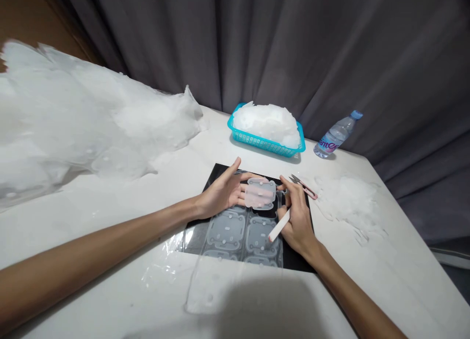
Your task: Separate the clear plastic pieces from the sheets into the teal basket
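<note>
Moulded clear plastic sheet (235, 233) lies lower centre on a black mat (216, 176). At its right edge, the right hand (299, 221) grips a white-handled knife (279, 226). The left hand (223, 192) lies open at centre frame, with a cut-out plastic piece (260, 193) resting on its fingers, between both hands.

The water bottle (338, 134) on the tabletop bears a label with purple lettering; only "ante" reads clearly, the rest is cut off.
</note>
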The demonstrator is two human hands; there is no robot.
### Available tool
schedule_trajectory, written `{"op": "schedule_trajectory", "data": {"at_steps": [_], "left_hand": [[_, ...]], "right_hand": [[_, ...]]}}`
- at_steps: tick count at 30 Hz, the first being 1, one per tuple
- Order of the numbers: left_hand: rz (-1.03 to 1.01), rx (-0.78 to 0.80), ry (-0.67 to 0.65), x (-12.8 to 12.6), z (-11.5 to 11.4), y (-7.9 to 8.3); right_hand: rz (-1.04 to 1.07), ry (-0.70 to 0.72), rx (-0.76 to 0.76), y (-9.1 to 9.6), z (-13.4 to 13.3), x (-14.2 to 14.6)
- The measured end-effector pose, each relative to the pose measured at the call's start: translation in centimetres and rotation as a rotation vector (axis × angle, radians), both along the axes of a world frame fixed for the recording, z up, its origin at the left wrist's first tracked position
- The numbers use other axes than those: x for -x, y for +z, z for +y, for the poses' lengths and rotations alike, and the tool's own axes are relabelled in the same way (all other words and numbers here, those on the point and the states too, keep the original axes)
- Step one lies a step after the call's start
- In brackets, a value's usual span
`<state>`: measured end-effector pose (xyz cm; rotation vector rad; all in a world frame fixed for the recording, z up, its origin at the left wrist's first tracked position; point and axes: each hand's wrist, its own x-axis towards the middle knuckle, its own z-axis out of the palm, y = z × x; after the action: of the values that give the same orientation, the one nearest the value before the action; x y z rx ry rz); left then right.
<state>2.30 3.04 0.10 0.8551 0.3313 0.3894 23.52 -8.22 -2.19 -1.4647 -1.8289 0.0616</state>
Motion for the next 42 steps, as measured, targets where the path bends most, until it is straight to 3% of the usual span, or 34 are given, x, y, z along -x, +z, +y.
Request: {"op": "schedule_trajectory", "data": {"at_steps": [5, 12, 16, 22, 29, 37, 42], "left_hand": [[-0.018, 0.006, -0.013, 0.1, 0.2, -0.2], [-0.010, -0.002, -0.017, 0.1, 0.0, 0.0], [0.008, -0.002, -0.013, 0.0, -0.1, 0.1], [0.001, 0.008, 0.005, 0.0, -0.1, 0.3], [-0.033, 0.024, -0.014, 0.1, 0.3, -0.1], [0.027, -0.037, 0.014, 0.2, -0.1, 0.4], [0.108, -0.101, 0.075, 0.1, -0.4, 0.5]], "right_hand": [[0.108, -0.180, -0.093, -0.2, 1.1, -1.9], [0.330, -0.314, -0.016, 0.0, 1.4, -3.1], [0.322, -0.401, 0.046, 0.4, 1.3, -3.3], [0.227, -0.350, 0.138, 0.2, 1.6, -3.4], [0.151, -0.260, 0.093, 0.0, 1.7, -3.4], [0.020, 0.077, -0.047, 0.6, 0.9, -2.7], [-0.008, 0.176, -0.108, 1.0, 0.8, -2.4]]}}
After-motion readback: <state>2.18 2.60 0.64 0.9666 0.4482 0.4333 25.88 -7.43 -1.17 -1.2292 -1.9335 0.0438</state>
